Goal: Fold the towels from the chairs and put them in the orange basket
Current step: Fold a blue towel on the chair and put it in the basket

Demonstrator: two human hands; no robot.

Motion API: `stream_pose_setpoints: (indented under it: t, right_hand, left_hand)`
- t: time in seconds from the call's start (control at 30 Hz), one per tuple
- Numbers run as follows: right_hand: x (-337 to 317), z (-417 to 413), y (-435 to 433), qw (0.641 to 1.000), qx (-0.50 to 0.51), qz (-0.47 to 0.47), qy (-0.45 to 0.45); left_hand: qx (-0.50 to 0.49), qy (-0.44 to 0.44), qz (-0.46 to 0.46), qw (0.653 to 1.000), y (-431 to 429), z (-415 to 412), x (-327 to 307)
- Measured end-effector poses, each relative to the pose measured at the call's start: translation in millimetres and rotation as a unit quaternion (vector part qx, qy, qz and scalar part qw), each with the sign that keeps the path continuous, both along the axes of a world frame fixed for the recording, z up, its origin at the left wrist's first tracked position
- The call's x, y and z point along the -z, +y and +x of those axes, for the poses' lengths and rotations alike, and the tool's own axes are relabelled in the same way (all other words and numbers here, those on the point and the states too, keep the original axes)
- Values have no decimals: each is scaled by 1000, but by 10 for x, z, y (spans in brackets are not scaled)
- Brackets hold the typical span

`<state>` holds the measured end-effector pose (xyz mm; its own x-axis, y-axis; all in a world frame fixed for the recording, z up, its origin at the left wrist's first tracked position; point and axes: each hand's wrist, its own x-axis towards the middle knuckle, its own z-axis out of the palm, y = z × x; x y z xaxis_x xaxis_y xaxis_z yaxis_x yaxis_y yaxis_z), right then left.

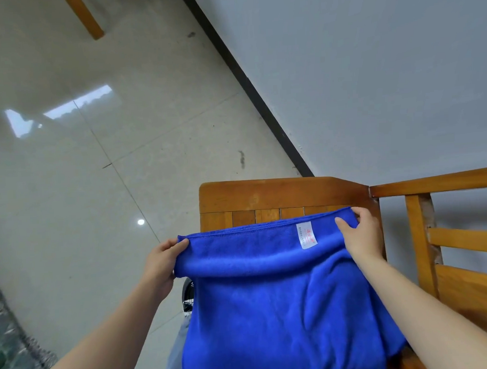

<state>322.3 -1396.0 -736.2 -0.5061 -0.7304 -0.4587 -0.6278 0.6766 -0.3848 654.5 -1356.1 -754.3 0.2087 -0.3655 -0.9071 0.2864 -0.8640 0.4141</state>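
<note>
"Gripping anything, those hands?"
"Both. The left hand (164,259) pinches the blue towel (271,309) at its upper left corner, fingers curled round the edge, tips hidden in the cloth. The right hand (362,231) pinches the upper right corner, thumb on the near face, fingertips over the hem."
"Towel's position?"
"Stretched between the two hands, top hem taut, over the seat of the wooden chair (265,194). The rest hangs toward the camera and runs off the bottom edge, so its lower hem is unseen. A soft roll crosses it below the top hem. The white label (306,235) sits near the right corner; red print, too small to read."
"Touching the seat?"
"Cannot tell. The cloth covers most of the seat; only the far slats and far edge show."
"Chair back?"
"The rails (451,238) at right are cut off by the frame edge."
"Under the towel's left side?"
"A dark shiny object (187,296), mostly hidden, unidentified. Below it is pale grey-blue fabric (175,357), partly covered."
"Surroundings?"
"Glossy tiled floor (95,178) with glare patches, grey wall (371,64), black baseboard (245,79). A wooden leg (87,20) at top, cut off. A greenish patterned patch (5,338) at the lower left edge, blurred."
</note>
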Motion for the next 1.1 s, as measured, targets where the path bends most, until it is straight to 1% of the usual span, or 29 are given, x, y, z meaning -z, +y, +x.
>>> stream_pose_setpoints:
  t: [0.17, 0.23, 0.3, 0.37, 0.47, 0.57, 0.63, 0.67, 0.77, 0.9, 0.97, 1.03, 1.1]
  right_hand:
    - [38, -39, -34, 994, 69, 72, -50]
    - [35, -40, -58, 986, 88, 114, -89]
    - [16, -60, -83, 979, 95, 125, -133]
    - [-77, -122, -146, 978, 119, 72, -157]
    - [-261, -248, -296, 964, 169, -23, -204]
    - [-360, -344, -460, 964, 159, -74, -202]
    - [-347, -355, -542, 965, 150, -99, -193]
    - [-335, -343, -553, 968, 132, -98, -188]
    - [-345, -223, -393, 984, 78, -52, -152]
    - [-567, -50, 376, 995, 51, -24, -87]
    - [-666, -30, 791, 996, 59, -19, -68]
    - [-743, -24, 1127, 993, 88, -12, -78]
    - [-784, -39, 1399, 990, 109, 25, -81]
  left_hand:
    - [-7, -21, -31, 999, 15, 24, -105]
    - [-16, -35, -52, 998, 7, 34, -180]
    - [-25, -32, -73, 996, -27, 44, -265]
    - [-33, -26, -96, 994, -107, 40, -376]
    - [-28, -28, -139, 989, -308, -2, -508]
    - [-30, -45, -179, 982, -642, -118, -517]
    - [-10, -54, -191, 980, -843, -216, -461]
    - [15, -57, -183, 981, -900, -249, -412]
    - [99, -90, -110, 985, -762, -255, -266]
    - [137, -115, -25, 983, 137, -203, -358]
    - [153, -103, 23, 983, 611, -168, -424]
    - [161, -79, 62, 982, 942, -167, -492]
    - [170, -68, 83, 980, 1156, -188, -551]
